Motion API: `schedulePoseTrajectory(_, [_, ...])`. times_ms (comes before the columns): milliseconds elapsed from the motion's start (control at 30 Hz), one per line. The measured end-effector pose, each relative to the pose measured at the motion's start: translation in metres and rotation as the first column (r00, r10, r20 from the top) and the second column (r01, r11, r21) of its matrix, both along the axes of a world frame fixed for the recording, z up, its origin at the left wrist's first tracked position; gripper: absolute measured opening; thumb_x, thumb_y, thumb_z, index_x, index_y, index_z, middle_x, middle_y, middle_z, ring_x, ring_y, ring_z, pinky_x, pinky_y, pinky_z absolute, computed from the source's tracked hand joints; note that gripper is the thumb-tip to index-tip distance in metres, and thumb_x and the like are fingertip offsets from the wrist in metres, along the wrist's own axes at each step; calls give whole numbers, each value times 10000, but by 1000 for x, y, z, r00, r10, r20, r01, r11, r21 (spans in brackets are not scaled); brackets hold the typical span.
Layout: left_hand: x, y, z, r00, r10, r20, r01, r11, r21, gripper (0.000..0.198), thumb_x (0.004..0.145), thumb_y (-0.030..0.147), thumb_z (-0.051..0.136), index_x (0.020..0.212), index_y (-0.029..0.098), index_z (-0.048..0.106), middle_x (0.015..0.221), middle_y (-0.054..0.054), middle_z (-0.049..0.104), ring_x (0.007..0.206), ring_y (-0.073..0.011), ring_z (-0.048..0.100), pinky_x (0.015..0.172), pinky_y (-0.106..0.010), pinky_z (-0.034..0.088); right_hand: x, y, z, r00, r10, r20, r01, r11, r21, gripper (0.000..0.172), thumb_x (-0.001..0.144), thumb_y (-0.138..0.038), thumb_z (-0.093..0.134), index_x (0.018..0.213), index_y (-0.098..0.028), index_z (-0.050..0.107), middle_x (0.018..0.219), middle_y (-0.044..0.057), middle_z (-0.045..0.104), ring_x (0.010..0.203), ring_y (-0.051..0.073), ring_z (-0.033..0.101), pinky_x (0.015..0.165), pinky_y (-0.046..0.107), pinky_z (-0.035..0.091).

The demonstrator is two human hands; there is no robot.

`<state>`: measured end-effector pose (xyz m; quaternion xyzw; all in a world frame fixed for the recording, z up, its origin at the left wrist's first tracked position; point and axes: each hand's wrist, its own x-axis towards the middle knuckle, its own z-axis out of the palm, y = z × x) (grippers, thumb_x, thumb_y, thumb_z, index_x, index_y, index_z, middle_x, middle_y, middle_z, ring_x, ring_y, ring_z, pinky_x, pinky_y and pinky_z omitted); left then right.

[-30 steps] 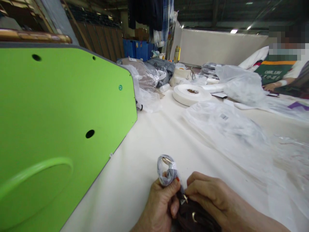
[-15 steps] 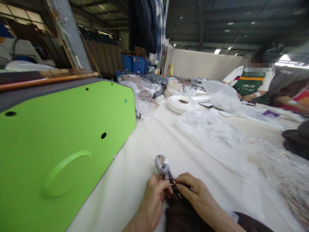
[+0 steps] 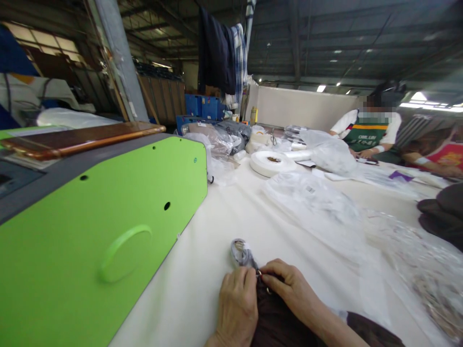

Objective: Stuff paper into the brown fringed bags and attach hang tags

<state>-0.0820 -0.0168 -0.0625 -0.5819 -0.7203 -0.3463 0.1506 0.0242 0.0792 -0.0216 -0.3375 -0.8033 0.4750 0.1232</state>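
Observation:
Dark brown fabric [image 3: 280, 315], whose full shape is cut off below, lies under and between my hands. At its far edge a rolled grey strap-like bundle [image 3: 241, 251], seemingly wrapped in clear plastic, rests on the white table. My left hand [image 3: 237, 303] is closed, knuckles up, with its fingertips pressed at the fabric's upper edge beside the bundle. With thumb and forefinger pinched, my right hand [image 3: 292, 289] grips a small metal ring [image 3: 259, 273] where bundle and fabric meet. A second metal ring [image 3: 268, 290] shows just below the right fingers.
A bright green machine panel [image 3: 144, 231] stands close on the left, a phone [image 3: 90, 137] on top. Clear plastic bags [image 3: 314, 197] spread to the right. Farther back lie a white tape roll [image 3: 271, 164] and wrapped goods. A co-worker [image 3: 371, 132] works across the table.
My left hand has turned over, from holding the bundle's side to knuckles up at the fabric edge. The bundle has sunk lower and tilted. My right hand stays nearly in place.

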Motion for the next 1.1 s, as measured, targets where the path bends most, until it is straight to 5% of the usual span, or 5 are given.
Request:
schedulePoseTrajectory(133, [0, 2, -5, 1000, -18, -18, 19, 998, 61, 236, 851, 65, 365, 693, 197, 480, 614, -12, 530, 557, -182, 501, 531, -294, 359, 1, -1, 2, 1000, 12, 20, -14, 997, 76, 214, 815, -221, 487, 903, -180, 677, 861, 65, 621, 814, 194, 583, 752, 315, 445])
schedulePoseTrajectory(300, [-2, -3, -12, 954, -78, 288, 58, 995, 77, 229, 872, 132, 356, 729, 187, 527, 645, -17, 564, 582, -148, 531, 542, -241, 397, 1, -7, 14, 974, 192, 117, -219, 930, 294, 384, 843, -101, 428, 1124, -302, 596, 1066, 40, 585, 962, 190, 541, 849, 342, 408])
schedulePoseTrajectory(600, [-24, -17, 10, 349, 48, 936, 53, 996, -70, 275, 738, 435, 482, 636, 186, 536, 493, 48, 415, 455, -110, 411, 443, -209, 329, 1, -4, 17, 955, 156, 252, -243, 900, 361, 285, 895, -225, 438, 1125, -278, 596, 1131, 68, 551, 1028, 219, 507, 898, 402, 397])
schedulePoseTrajectory(867, [-24, -13, 16, 282, 20, 959, 52, 998, -36, 258, 707, 422, 509, 630, 178, 536, 494, 50, 394, 461, -101, 368, 449, -210, 290, -19, -11, 25, 968, 176, 177, -226, 918, 326, 198, 873, -201, 472, 946, -232, 654, 997, 64, 586, 953, 196, 547, 851, 341, 435])
schedulePoseTrajectory(1100, [-25, -14, 21, 83, -25, 996, 33, 999, 22, 198, 673, 356, 531, 598, 173, 528, 493, 49, 445, 447, -82, 385, 453, -197, 310, -26, -9, 24, 981, 156, 118, -177, 965, 194, 151, 846, -214, 499, 817, -221, 647, 922, 38, 579, 874, 170, 558, 791, 293, 433])
